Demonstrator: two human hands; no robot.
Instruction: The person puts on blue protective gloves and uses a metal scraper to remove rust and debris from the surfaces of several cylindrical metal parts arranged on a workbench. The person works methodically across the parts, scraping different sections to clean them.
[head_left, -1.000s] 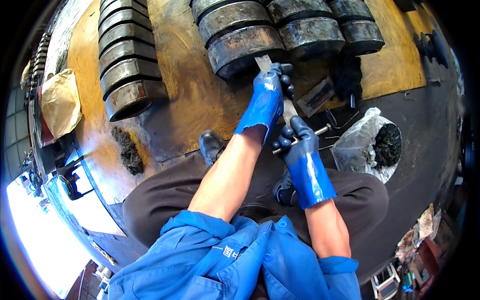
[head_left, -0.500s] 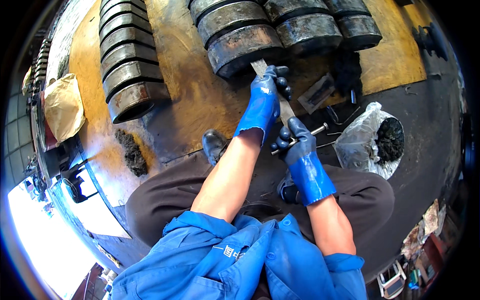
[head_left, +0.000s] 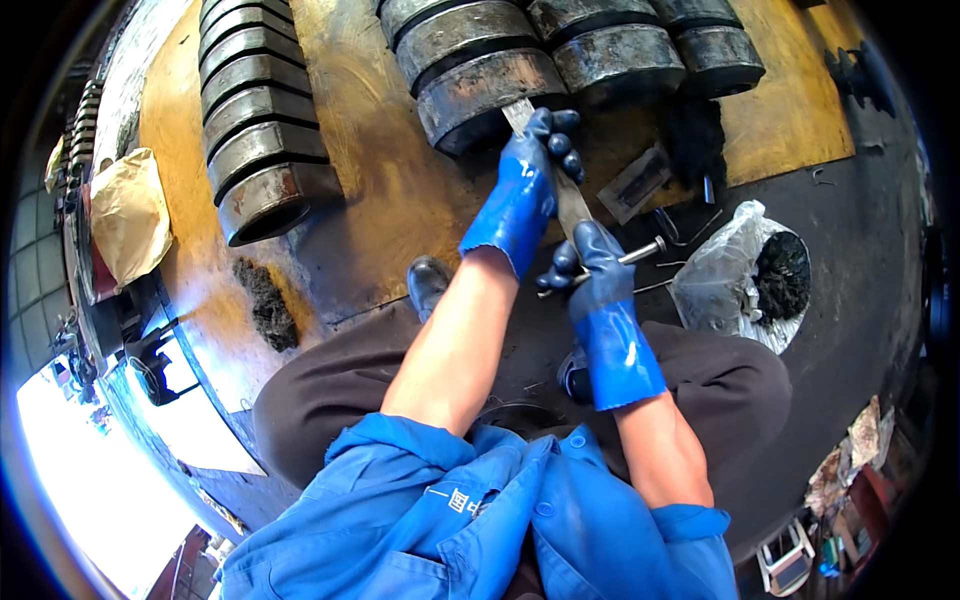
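Both my hands wear blue rubber gloves. My left hand [head_left: 522, 185] is closed round the upper part of a flat metal bar [head_left: 573, 208]. The bar's far tip is at the lower front rim of a thick, dark metal ring [head_left: 490, 88], the nearest in its row; whether it touches is hard to tell. My right hand [head_left: 604, 295] is closed at the bar's near end. A thin steel rod [head_left: 643, 251] crosses there like a handle, held in the same grip. The join of bar and rod is hidden by the glove.
More metal rings [head_left: 615, 65] lie in rows to the right; another row [head_left: 268, 150] stands left. A plastic bag [head_left: 715, 280] with black fibrous stuff lies right, near bent metal hooks [head_left: 690, 235] and a flat tray [head_left: 635, 183]. A black clump [head_left: 268, 305] and brown paper [head_left: 130, 215] are left.
My left hand and the bar's tip have shifted slightly away from me. The rod has tilted a little, its right end rising in the picture as my right hand turned.
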